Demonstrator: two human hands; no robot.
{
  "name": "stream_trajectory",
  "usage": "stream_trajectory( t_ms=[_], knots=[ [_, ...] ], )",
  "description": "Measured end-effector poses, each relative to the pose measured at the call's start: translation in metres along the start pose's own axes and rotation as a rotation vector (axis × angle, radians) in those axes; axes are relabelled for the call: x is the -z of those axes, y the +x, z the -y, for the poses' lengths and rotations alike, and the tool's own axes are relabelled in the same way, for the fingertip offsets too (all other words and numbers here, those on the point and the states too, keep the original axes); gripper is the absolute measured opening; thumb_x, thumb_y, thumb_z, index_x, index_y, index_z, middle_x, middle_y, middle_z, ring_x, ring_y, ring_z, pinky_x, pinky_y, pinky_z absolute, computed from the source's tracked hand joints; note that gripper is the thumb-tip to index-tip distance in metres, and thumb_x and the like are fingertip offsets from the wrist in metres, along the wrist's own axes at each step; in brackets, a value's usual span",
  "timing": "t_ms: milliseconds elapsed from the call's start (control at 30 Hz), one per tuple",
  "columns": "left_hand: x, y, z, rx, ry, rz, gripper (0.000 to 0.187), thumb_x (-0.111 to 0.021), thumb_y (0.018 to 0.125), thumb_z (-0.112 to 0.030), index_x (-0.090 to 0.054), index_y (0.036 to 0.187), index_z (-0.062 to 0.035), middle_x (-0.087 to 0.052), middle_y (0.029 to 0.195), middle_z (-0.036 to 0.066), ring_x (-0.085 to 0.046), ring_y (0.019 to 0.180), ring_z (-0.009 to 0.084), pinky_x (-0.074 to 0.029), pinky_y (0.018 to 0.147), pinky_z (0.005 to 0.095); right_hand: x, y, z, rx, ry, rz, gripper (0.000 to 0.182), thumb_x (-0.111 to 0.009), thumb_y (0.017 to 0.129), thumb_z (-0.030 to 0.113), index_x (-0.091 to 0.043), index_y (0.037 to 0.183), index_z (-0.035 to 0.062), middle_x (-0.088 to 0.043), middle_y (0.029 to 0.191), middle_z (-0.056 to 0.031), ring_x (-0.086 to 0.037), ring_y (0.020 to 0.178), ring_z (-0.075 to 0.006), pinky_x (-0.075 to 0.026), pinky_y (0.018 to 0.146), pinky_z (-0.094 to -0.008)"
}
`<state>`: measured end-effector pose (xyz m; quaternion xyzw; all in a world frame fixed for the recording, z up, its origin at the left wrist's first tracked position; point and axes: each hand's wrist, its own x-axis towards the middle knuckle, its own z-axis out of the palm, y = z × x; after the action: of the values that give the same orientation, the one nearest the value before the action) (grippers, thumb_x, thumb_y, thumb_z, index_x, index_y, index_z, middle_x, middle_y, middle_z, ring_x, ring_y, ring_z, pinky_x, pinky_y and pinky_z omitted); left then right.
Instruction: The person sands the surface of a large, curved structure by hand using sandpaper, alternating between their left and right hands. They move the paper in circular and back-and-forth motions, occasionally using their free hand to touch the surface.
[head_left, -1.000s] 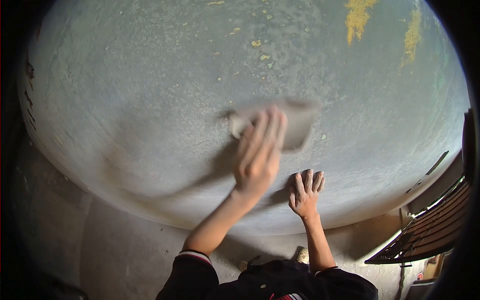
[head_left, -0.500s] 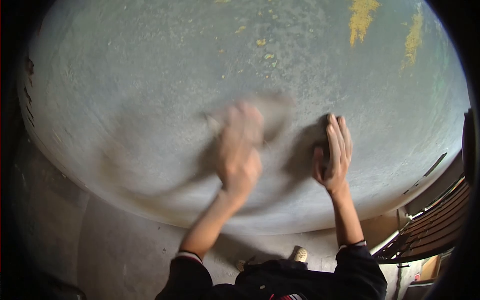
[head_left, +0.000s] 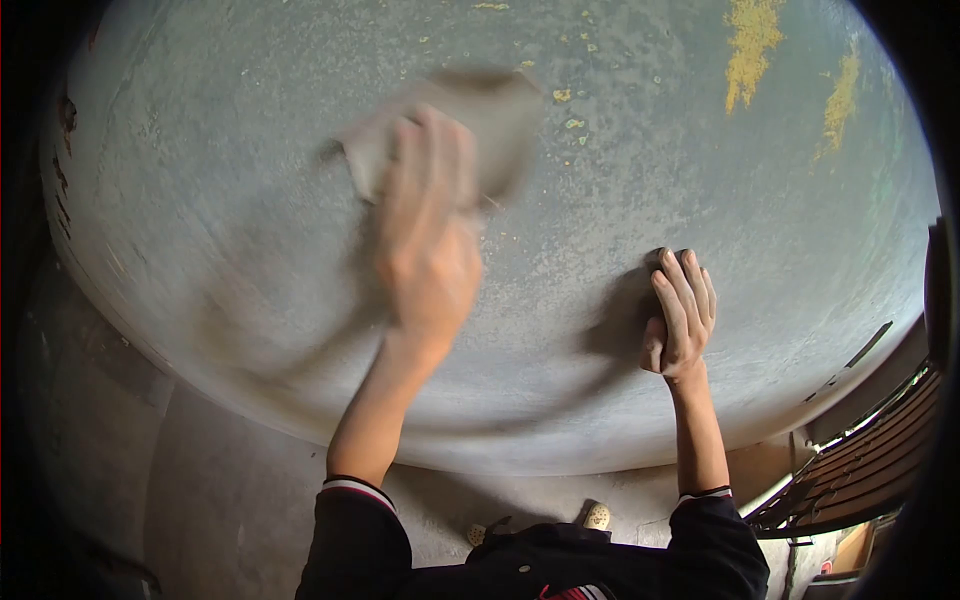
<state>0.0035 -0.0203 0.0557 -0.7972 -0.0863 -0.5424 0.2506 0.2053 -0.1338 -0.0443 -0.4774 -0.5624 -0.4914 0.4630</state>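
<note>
A large panel (head_left: 560, 350) with a worn grey-green painted face fills most of the view. Blurred by motion, my left hand (head_left: 428, 225) presses a brownish-grey sheet of sandpaper (head_left: 500, 125) against it, left of centre. The sheet's corners stick out past my fingertips, and the part beneath my fingers is hidden. To the right, my right hand (head_left: 683, 312) rests on the panel with fingers stretched out and nothing in it.
Bare yellow patches (head_left: 750, 50) show at the panel's upper right. A dark slatted rack (head_left: 860, 450) stands at the lower right. Below the panel's near edge are the concrete floor (head_left: 240, 490) and my light clogs (head_left: 597, 516).
My left hand has slid the sandpaper up and to the left across the panel. My right hand stays on the panel, slightly lower and further right in view.
</note>
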Motion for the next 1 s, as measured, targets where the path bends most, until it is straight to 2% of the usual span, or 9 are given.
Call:
stream_trajectory(
  t_ms=[167,300,467,533,633,767,833,933,1000],
  knots=[
    [-0.012,-0.058,-0.007,-0.049,-0.177,0.145,0.035,-0.039,0.084,0.0,-0.055,0.115,0.004,-0.053,0.121,0.017,-0.041,0.122,0.0319,-0.027,0.106,0.0416,-0.004,-0.001,-0.007,0.03,-0.066,-0.033,0.037,-0.045,0.074,0.001,-0.061,0.107,0.0064,-0.059,0.116,-0.0104,-0.05,0.116,-0.0262,-0.034,0.099,-0.0371],
    [0.019,0.01,0.029,0.125,-0.031,-0.119,0.034,-0.04,0.084,0.004,-0.051,0.115,0.0103,-0.045,0.129,0.021,-0.038,0.123,0.0358,-0.029,0.105,0.0433,-0.005,-0.001,-0.006,0.034,-0.072,-0.043,0.035,-0.046,0.073,0.001,-0.063,0.103,0.0068,-0.06,0.115,-0.01,-0.05,0.115,-0.0254,-0.036,0.098,-0.0372],
    [-0.016,-0.068,-0.018,-0.17,-0.105,0.265,0.042,-0.051,0.079,0.001,-0.054,0.12,-0.0065,-0.052,0.125,0.006,-0.049,0.116,0.0233,-0.036,0.101,0.0362,-0.001,0.0,-0.003,0.024,-0.076,-0.026,0.036,-0.046,0.07,0.001,-0.064,0.101,0.0073,-0.061,0.113,-0.0095,-0.051,0.115,-0.0255,-0.036,0.097,-0.0368],
    [-0.021,-0.074,-0.005,-0.198,0.014,0.154,0.042,-0.052,0.076,0.003,-0.057,0.117,-0.0066,-0.056,0.121,0.005,-0.053,0.113,0.0203,-0.036,0.102,0.0352,-0.001,0.003,-0.004,0.023,-0.067,-0.016,0.036,-0.046,0.07,0.001,-0.065,0.1,0.0076,-0.061,0.112,-0.0092,-0.051,0.115,-0.0255,-0.036,0.097,-0.0366],
    [0.01,0.005,0.03,0.108,0.065,-0.192,0.03,-0.041,0.083,0.006,-0.058,0.108,0.0047,-0.05,0.122,0.02,-0.039,0.122,0.035,-0.031,0.104,0.0441,-0.001,0.001,-0.007,0.04,-0.057,-0.011,0.036,-0.046,0.069,0.002,-0.065,0.1,0.0082,-0.061,0.112,-0.009,-0.051,0.114,-0.0256,-0.036,0.097,-0.0363],
    [-0.005,-0.008,0.005,0.127,-0.06,-0.122,0.03,-0.042,0.086,0.003,-0.055,0.113,0.0015,-0.048,0.126,0.014,-0.042,0.121,0.0306,-0.032,0.104,0.0401,-0.003,-0.002,-0.007,0.016,-0.065,-0.03,0.036,-0.046,0.07,0.002,-0.065,0.099,0.0086,-0.062,0.111,-0.0085,-0.051,0.114,-0.026,-0.036,0.097,-0.0364],
    [-0.029,-0.067,-0.028,-0.21,-0.048,0.139,0.034,-0.044,0.085,0.003,-0.054,0.117,-0.0026,-0.049,0.127,0.01,-0.043,0.121,0.0268,-0.032,0.104,0.038,0.0,-0.002,-0.006,0.016,-0.078,-0.023,0.035,-0.046,0.069,0.002,-0.066,0.098,0.0085,-0.062,0.11,-0.0084,-0.052,0.114,-0.0262,-0.037,0.096,-0.0369],
    [-0.024,-0.045,-0.004,-0.148,0.059,-0.009,0.037,-0.045,0.084,0.003,-0.053,0.119,-0.0057,-0.05,0.127,0.007,-0.043,0.122,0.0237,-0.033,0.104,0.0377,0.001,0.001,-0.005,0.017,-0.07,0.004,0.035,-0.046,0.069,0.002,-0.066,0.098,0.0079,-0.063,0.11,-0.0083,-0.052,0.114,-0.0264,-0.037,0.095,-0.0371],
    [0.004,0.007,0.022,0.083,0.091,-0.168,0.031,-0.046,0.083,0.002,-0.056,0.113,-0.0001,-0.048,0.127,0.013,-0.038,0.124,0.0334,-0.032,0.104,0.042,-0.001,-0.001,-0.007,0.023,-0.047,-0.013,0.034,-0.046,0.07,0.002,-0.066,0.097,0.0077,-0.063,0.11,-0.0083,-0.051,0.114,-0.0264,-0.037,0.096,-0.0372]
  ],
)
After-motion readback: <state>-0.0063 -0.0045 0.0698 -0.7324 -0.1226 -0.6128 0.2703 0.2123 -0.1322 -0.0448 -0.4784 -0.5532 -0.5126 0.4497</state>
